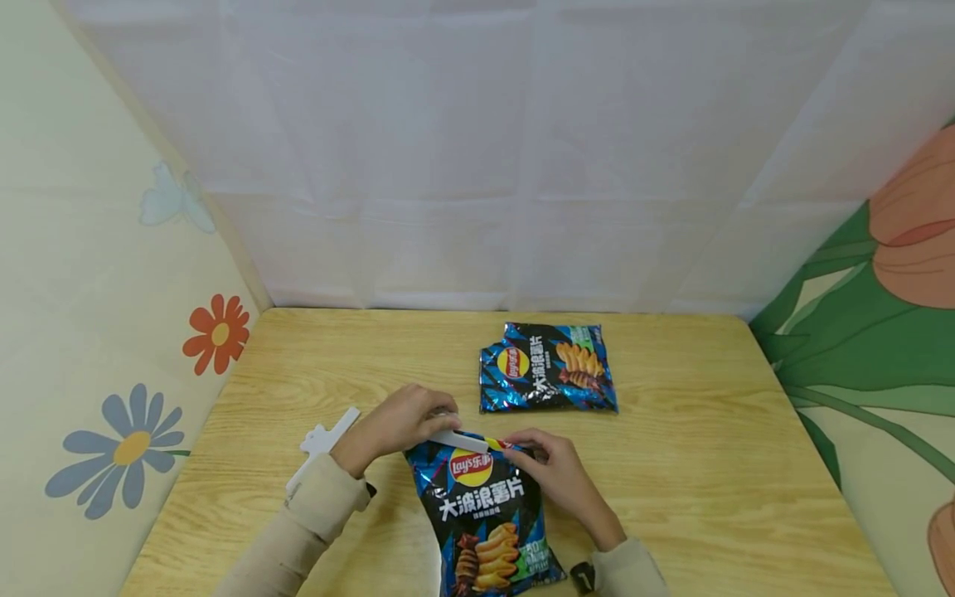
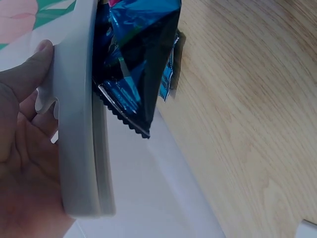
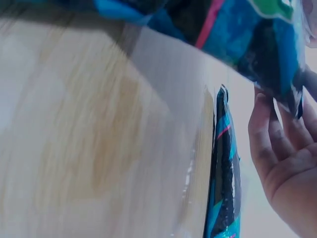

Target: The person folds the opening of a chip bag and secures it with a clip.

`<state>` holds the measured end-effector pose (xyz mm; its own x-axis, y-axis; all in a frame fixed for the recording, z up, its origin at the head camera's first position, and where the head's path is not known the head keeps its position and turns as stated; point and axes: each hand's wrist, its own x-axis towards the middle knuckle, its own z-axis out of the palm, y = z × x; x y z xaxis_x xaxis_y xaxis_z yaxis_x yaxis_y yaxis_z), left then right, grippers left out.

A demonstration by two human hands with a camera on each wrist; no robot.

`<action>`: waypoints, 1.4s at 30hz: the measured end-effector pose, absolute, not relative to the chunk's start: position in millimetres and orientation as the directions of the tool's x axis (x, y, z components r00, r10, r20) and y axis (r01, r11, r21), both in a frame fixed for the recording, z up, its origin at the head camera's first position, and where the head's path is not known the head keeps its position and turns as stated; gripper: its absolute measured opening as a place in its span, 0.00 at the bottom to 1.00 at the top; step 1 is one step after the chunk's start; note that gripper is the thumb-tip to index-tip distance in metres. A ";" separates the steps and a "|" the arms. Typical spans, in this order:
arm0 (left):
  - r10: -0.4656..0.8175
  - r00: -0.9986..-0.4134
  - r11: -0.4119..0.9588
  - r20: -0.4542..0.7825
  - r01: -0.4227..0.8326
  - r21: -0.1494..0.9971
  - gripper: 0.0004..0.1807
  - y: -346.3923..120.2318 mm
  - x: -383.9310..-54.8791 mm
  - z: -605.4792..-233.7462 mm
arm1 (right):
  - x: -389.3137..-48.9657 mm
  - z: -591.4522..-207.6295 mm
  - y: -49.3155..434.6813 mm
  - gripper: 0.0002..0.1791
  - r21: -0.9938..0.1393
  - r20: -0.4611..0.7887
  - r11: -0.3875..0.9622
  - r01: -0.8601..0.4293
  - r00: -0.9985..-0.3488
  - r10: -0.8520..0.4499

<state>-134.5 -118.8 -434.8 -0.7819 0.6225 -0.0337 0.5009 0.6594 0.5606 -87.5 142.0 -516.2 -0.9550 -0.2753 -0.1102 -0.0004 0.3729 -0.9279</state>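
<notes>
Near chip bag (image 1: 485, 510) between left hand (image 1: 403, 424) and right hand (image 1: 558, 471); white clip (image 1: 464, 441) in left grip; top edge in right pinch

A table (image 1: 716, 448) with a light wood-grain top stands in soft, even light. Beyond the table's far edge hangs a creased white sheet (image 1: 485, 166). Left of the table, a cream wall (image 1: 82, 265) bears a pale blue butterfly (image 1: 160, 203), a red flower (image 1: 220, 334) and a blue flower (image 1: 132, 448); right of the table, another printed wall (image 1: 888, 493) shows coral tulips (image 1: 925, 265) among green leaves (image 1: 858, 332).
</notes>
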 end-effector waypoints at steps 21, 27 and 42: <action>0.621 -0.784 0.666 -0.008 0.522 0.533 0.14 -122.4 -133.0 -437.3 | -83.9 -519.2 166.5 0.17 -0.915 -0.196 0.392 0.089 -0.950 -0.242; 0.621 -0.784 0.674 -0.007 0.529 0.516 0.15 -122.6 -134.6 -439.1 | -83.1 -520.9 171.4 0.20 -0.921 -0.223 0.371 0.118 -0.941 -0.255; 0.649 -0.761 0.642 0.014 0.557 0.527 0.12 -109.3 -135.5 -441.4 | -82.2 -516.2 167.4 0.18 -0.938 -0.201 0.330 0.106 -0.942 -0.269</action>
